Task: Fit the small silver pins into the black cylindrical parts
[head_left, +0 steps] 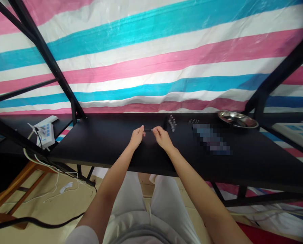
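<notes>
A thin black pen-like stick lies level between my two hands, over the black table. My left hand is closed on its left end. At the other end, the fingertips of my right hand pinch the stick, where a small light-coloured bit shows. The stick's exact kind is too small to tell. Just right of my right hand stand several small clear pieces in a cluster, beside a dark object that I cannot make out. Farther right lie several tiny clear bits.
A shiny round metal tray sits at the back right. In front of it lies a pixelated flat object. A white power strip with cables is at the left, near a black frame post. Striped sheeting hangs behind.
</notes>
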{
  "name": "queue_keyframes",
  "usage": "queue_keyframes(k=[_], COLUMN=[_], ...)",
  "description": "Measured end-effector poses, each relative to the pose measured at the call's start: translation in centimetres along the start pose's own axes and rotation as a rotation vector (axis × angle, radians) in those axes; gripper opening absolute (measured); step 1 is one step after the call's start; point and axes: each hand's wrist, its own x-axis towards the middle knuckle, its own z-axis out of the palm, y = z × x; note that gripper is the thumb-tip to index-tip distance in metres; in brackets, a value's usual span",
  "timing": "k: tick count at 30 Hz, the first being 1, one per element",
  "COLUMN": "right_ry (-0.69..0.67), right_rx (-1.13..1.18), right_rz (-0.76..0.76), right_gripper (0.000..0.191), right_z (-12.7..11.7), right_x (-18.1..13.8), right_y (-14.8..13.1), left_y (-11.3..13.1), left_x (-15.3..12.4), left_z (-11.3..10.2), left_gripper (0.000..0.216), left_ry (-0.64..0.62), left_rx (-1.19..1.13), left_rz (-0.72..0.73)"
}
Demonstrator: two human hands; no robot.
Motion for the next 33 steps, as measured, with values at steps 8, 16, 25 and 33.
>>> queue_keyframes(k=[8, 16, 25, 33], right_ry=[-0.031, -0.033, -0.030, -0.007], right_rx=[0.007, 0.032, 0.042, 0.079], right_rz=[-0.029, -0.050, -0.038, -0.029], right_gripper=[0.028, 0.025, 0.023, 0.023], right_z=[0.21, 0.29, 0.35, 0.34], right_x=[-0.05, 0.01, 0.02, -0.01], right_y=[0.18, 0.42, 0.55, 0.85], left_y=[-0.25, -0.56, -0.55, -0.38], left_x=[0.11, 0.21, 0.21, 0.24], left_z=[-0.13, -0.16, -0.29, -0.52], left_gripper=[0.051, 0.051, 0.049, 0.047], left_ry=[0.046, 0.080, 0.099, 0.149], left_rx=[-0.126, -0.129, -0.148, -0.219], left_rz=[-0.074, -0.082, -0.095, -0.129])
